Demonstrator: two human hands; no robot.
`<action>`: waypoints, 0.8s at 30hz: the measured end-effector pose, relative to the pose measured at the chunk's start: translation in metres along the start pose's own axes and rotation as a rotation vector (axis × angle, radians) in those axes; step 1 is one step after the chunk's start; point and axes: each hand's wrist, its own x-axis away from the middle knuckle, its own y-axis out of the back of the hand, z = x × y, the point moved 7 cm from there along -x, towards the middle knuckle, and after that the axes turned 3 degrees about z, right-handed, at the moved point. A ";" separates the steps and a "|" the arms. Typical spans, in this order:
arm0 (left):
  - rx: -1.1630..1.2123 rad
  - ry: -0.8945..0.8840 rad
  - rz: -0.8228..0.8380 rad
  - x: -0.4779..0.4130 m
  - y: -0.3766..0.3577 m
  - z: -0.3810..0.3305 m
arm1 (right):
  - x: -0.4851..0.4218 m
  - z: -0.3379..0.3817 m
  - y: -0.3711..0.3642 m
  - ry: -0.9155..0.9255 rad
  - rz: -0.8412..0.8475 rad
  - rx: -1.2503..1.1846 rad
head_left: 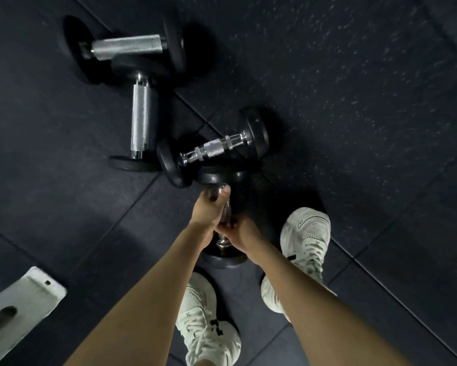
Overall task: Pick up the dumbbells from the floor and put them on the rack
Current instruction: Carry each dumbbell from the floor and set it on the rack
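Both hands on one dumbbell [222, 177], the one nearest the feet, lying lengthwise away from the person. Left hand [209, 210] is wrapped round the far end of the handle, thumb up by the far head. Right hand [239, 233] is wrapped round the near end, touching the left. Can't tell if it's off the floor [354, 101]: the near head is black on black rubber. Step in hand looks like the lift. Two hands crowd a short handle, so keep the bar level and go straight up. The small dumbbell [214, 150] lies crosswise right against the held one's far head, and dragging would likely roll it. Mind the toes: right shoe [306, 239] sits just beside the near head, left shoe [206, 320] is further back. Two more lie toward the far-left: long-handled dumbbell [140, 120], its far head against the big dumbbell [127, 47]. All four are still down here, so the task is barely begun. Floor is black rubber tile, seams running diagonally, speckled toward the far right. It looks grippy, though round heads can still roll. Light is dim. Grey slotted metal bracket [24, 294] at the near-left corner is probably the rack's foot; the rack proper is not in view.
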 end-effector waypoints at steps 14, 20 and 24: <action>0.078 -0.060 0.009 0.131 -0.007 -0.085 | 0.146 0.051 0.039 0.063 -0.015 -0.106; 0.125 -0.133 0.004 0.298 -0.013 -0.186 | 0.321 0.105 0.098 0.131 -0.125 0.000; 0.149 -0.158 0.055 0.416 -0.030 -0.257 | 0.448 0.145 0.144 0.186 -0.167 -0.025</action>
